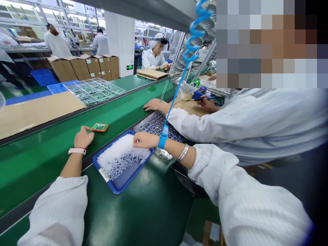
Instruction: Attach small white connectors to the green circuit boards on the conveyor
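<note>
My left hand [83,136] rests on the green conveyor belt [38,153], fingers curled, touching the edge of a small green circuit board in an orange frame [99,127]. My right hand [142,139], with a blue wrist strap [163,138] on a coiled blue cord, hovers over a blue tray [123,182] heaped with several small clear plastic parts [120,153]. Its fingers are pinched together over the pile; what they hold is too small to see.
A co-worker in white leans in at the right, one hand [153,104] flat on the belt edge, the other holding a blue tool [202,93]. A tray of small blue components [153,124] lies beyond mine. Clear trays of boards [93,89] and cardboard boxes [84,66] stand across the belt.
</note>
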`<state>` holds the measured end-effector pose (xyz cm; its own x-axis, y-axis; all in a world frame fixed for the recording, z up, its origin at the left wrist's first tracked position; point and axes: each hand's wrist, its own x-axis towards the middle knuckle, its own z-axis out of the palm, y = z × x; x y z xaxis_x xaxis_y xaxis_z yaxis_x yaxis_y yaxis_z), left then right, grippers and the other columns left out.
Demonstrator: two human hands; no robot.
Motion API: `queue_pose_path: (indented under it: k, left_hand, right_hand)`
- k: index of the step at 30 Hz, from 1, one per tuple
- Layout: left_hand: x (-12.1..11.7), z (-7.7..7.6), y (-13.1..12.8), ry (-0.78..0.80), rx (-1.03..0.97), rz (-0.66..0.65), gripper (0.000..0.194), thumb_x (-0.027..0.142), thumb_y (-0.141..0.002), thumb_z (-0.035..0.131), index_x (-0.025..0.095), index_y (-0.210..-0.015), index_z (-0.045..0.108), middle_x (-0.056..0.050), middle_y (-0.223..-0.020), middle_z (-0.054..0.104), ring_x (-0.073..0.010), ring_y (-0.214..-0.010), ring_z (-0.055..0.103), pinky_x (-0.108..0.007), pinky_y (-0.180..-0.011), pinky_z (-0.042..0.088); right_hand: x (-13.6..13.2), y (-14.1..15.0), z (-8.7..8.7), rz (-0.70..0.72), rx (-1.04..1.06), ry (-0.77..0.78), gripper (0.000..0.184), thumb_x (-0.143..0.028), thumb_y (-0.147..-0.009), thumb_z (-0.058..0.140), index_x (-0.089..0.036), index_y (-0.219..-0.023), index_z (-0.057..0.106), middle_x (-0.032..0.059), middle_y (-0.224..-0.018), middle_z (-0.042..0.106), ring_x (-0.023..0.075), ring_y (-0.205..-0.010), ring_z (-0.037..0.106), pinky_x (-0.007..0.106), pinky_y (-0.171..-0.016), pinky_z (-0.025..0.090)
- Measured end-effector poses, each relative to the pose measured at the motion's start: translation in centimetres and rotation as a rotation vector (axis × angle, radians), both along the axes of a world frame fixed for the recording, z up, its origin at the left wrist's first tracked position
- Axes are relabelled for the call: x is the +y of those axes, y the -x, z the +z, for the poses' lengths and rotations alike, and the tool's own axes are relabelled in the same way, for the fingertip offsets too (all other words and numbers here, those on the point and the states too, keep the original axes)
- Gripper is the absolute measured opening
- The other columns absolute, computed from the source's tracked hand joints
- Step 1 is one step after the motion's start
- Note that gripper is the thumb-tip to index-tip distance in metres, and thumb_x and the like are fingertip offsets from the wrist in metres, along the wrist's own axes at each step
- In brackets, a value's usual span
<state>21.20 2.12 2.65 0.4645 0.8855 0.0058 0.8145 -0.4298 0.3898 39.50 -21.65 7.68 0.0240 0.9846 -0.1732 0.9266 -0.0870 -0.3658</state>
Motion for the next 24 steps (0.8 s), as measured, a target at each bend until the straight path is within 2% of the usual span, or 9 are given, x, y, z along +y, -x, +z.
queue_pose_path:
  k: [6, 11, 13, 15, 17, 19, 24]
  left_hand:
    - [-1.5, 2.3, 2.8, -0.024, -0.211, -0.019, 0.031, 0.033, -0.077, 0.044, 0.021, -0.106, 0.043, 0.001, -0.077, 0.058, -0.0187, -0.069, 0.058, -0.027, -0.064, 0.044]
    - [-3.7, 4.2, 4.3, 0.037, -0.319, -0.025, 0.032, 0.033, -0.072, 0.046, 0.025, -0.102, 0.041, 0.005, -0.081, 0.057, -0.0121, -0.055, 0.048, -0.024, -0.056, 0.041]
    - [-4.7, 4.8, 5.1, 0.073, -0.374, -0.082, 0.032, 0.034, -0.071, 0.045, 0.026, -0.102, 0.039, 0.005, -0.085, 0.057, -0.0116, -0.054, 0.045, -0.024, -0.053, 0.040]
    - [-5.5, 5.0, 6.5, 0.082, -0.410, -0.196, 0.027, 0.032, -0.071, 0.043, 0.027, -0.097, 0.038, 0.006, -0.084, 0.056, -0.0127, -0.059, 0.047, -0.025, -0.056, 0.041]
    - [-5.9, 4.7, 8.5, 0.069, -0.403, -0.350, 0.021, 0.030, -0.069, 0.043, 0.028, -0.090, 0.039, 0.008, -0.079, 0.054, -0.0142, -0.069, 0.051, -0.026, -0.066, 0.043]
    - [-6.1, 3.6, 11.0, 0.057, -0.341, -0.462, 0.017, 0.029, -0.068, 0.043, 0.029, -0.084, 0.039, 0.010, -0.075, 0.052, -0.0149, -0.075, 0.052, -0.027, -0.072, 0.043]
    - [-6.3, 0.4, 16.6, 0.045, -0.068, -0.465, 0.017, 0.035, -0.066, 0.042, 0.032, -0.083, 0.043, 0.010, -0.073, 0.057, -0.0188, -0.064, 0.052, -0.031, -0.062, 0.044]
  right_hand:
    - [0.2, -0.2, -0.3, 0.000, -0.018, 0.004, 0.021, -0.027, -0.082, 0.058, -0.010, -0.083, 0.070, 0.0108, -0.090, 0.070, 0.0153, -0.076, 0.060, 0.023, -0.068, 0.041]
    - [0.5, -0.8, -1.1, 0.026, -0.039, 0.001, 0.023, -0.029, -0.082, 0.057, -0.011, -0.082, 0.070, 0.0093, -0.085, 0.070, 0.0143, -0.071, 0.059, 0.023, -0.063, 0.039]
    - [0.6, -0.9, -1.2, 0.034, -0.046, -0.002, 0.023, -0.030, -0.081, 0.057, -0.011, -0.082, 0.070, 0.0091, -0.085, 0.070, 0.0141, -0.070, 0.059, 0.022, -0.063, 0.039]
    - [0.6, -0.9, -1.2, 0.034, -0.050, 0.001, 0.023, -0.030, -0.081, 0.057, -0.011, -0.081, 0.070, 0.0088, -0.085, 0.070, 0.0138, -0.071, 0.059, 0.022, -0.063, 0.039]
    - [0.6, -0.9, -1.2, 0.036, -0.050, 0.006, 0.023, -0.030, -0.081, 0.057, -0.011, -0.080, 0.070, 0.0082, -0.084, 0.070, 0.0132, -0.070, 0.058, 0.021, -0.062, 0.039]
    - [0.6, -0.8, -1.1, 0.037, -0.045, 0.011, 0.023, -0.029, -0.081, 0.057, -0.011, -0.080, 0.070, 0.0076, -0.082, 0.070, 0.0127, -0.069, 0.058, 0.021, -0.062, 0.039]
    - [0.5, -0.7, -1.0, 0.035, -0.026, 0.014, 0.021, -0.027, -0.080, 0.058, -0.010, -0.080, 0.071, 0.0079, -0.081, 0.070, 0.0133, -0.068, 0.058, 0.022, -0.062, 0.039]
